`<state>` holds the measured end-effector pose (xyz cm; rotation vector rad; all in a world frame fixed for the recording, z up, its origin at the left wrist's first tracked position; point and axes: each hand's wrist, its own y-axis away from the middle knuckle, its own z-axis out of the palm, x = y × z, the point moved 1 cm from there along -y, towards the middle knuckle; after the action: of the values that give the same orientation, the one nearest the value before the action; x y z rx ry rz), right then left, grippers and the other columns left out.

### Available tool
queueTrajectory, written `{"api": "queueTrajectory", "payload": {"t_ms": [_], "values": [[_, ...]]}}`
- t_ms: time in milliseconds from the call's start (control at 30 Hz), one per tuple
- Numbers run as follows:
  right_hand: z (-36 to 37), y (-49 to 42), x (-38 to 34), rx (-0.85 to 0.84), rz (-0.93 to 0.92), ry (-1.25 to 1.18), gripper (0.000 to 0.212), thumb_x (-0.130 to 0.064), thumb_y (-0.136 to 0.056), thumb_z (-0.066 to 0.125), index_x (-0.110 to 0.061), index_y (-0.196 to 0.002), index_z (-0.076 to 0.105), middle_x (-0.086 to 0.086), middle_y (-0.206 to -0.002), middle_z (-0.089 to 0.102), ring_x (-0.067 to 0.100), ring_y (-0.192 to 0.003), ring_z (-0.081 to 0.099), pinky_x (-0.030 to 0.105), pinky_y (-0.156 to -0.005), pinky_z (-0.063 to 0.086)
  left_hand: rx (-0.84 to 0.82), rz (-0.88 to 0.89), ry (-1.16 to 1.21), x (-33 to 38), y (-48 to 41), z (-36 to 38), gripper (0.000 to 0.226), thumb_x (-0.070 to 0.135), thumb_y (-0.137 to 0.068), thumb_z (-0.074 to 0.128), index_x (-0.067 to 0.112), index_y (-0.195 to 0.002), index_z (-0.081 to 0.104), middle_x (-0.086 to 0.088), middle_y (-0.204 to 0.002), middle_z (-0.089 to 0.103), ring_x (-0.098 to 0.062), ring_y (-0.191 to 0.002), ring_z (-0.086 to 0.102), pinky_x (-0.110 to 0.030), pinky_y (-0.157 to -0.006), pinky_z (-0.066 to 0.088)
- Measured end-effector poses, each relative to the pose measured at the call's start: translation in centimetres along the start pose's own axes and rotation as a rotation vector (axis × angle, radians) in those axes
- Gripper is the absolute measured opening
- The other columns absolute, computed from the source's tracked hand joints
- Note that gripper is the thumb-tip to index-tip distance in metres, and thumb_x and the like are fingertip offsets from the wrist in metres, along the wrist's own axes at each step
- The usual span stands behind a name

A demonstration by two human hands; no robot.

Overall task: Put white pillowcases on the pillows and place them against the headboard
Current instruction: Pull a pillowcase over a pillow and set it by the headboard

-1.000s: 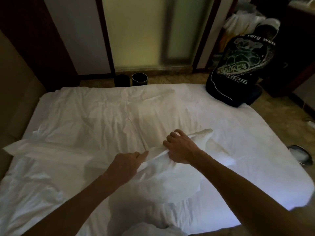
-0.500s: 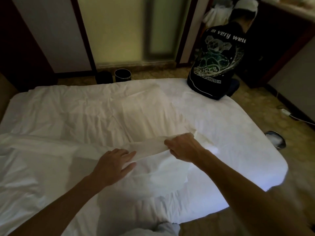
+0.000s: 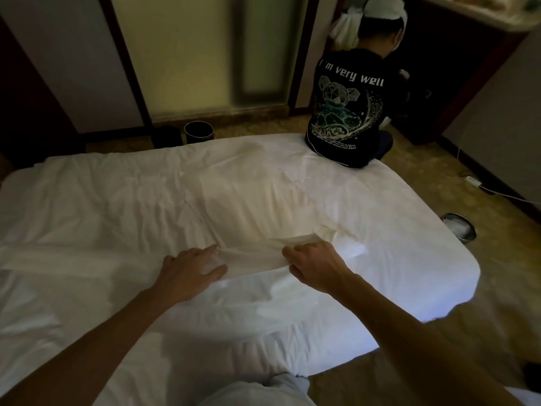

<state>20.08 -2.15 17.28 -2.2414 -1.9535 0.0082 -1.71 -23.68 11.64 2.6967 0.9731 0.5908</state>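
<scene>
Crumpled white pillowcase (image 3: 257,276), flat on bed's near right part.

Dim bedroom, hotel-like. White-sheeted bed (image 3: 322,200); carpeted floor (image 3: 424,183); small bins (image 3: 198,132) by frosted sliding doors (image 3: 205,54).

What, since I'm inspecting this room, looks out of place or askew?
The bed sheet is heavily wrinkled, a person sits on its far corner, and a round metal container stands on the floor to its right. The pillowcase lies flat; no pillow is in view.
</scene>
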Motion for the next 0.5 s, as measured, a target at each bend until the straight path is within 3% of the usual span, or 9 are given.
{"api": "queueTrajectory", "payload": {"t_ms": [100, 167, 267, 400, 500], "values": [[0.1, 0.2, 0.1, 0.003, -0.037, 0.046, 0.016, -0.024, -0.075, 0.066, -0.018, -0.083, 0.054, -0.003, -0.055, 0.055, 0.02, -0.048, 0.056, 0.024, -0.048, 0.029, -0.131, 0.04, -0.028, 0.7, -0.9, 0.0, 0.093, 0.089, -0.071, 0.04, 0.042, -0.15, 0.025, 0.015, -0.146, 0.048, -0.013, -0.135, 0.045, -0.045, -0.115, 0.025], [0.2, 0.3, 0.2, -0.003, -0.034, 0.065, 0.012, -0.026, -0.079, 0.064, -0.018, -0.084, 0.057, -0.002, -0.058, 0.058, 0.021, -0.053, 0.058, 0.027, -0.053, 0.041, -0.167, 0.073, -0.036, 0.9, -1.2, 0.0, 0.089, 0.087, -0.068, 0.047, 0.04, -0.143, 0.039, 0.016, -0.137, 0.056, -0.013, -0.124, 0.056, -0.036, -0.107, 0.039], [0.1, 0.2, 1.0, -0.069, 0.068, 0.128, 0.024, -0.029, -0.08, 0.066, -0.017, -0.099, 0.059, 0.003, -0.081, 0.064, 0.026, -0.075, 0.06, 0.04, -0.075, 0.052, -0.125, 0.106, -0.023, 0.9, -1.2, 0.5, 0.08, 0.085, -0.063, 0.051, 0.037, -0.126, 0.052, 0.015, -0.117, 0.065, -0.012, -0.104, 0.064, -0.03, -0.09, 0.048], [-1.0, -0.6, 2.9, -0.152, 0.293, 0.206, 0.056, -0.014, -0.064, 0.081, -0.013, -0.112, 0.053, 0.008, -0.098, 0.058, 0.026, -0.085, 0.057, 0.037, -0.061, 0.047, -0.056, 0.127, 0.045, 0.3, -1.0, 1.0, 0.052, 0.072, -0.071, 0.065, 0.029, -0.1, 0.057, 0.012, -0.081, 0.062, -0.006, -0.072, 0.06, -0.025, -0.062, 0.042], [-1.5, -1.1, 4.1, -0.238, 0.392, 0.264, 0.068, -0.009, -0.067, 0.079, -0.016, -0.125, 0.044, 0.008, -0.109, 0.052, 0.024, -0.088, 0.054, 0.033, -0.056, 0.04, -0.023, 0.158, 0.056, 0.0, -0.8, 1.0, 0.046, 0.069, -0.074, 0.064, 0.026, -0.084, 0.051, 0.006, -0.071, 0.058, -0.006, -0.063, 0.056, -0.026, -0.059, 0.04]]}}
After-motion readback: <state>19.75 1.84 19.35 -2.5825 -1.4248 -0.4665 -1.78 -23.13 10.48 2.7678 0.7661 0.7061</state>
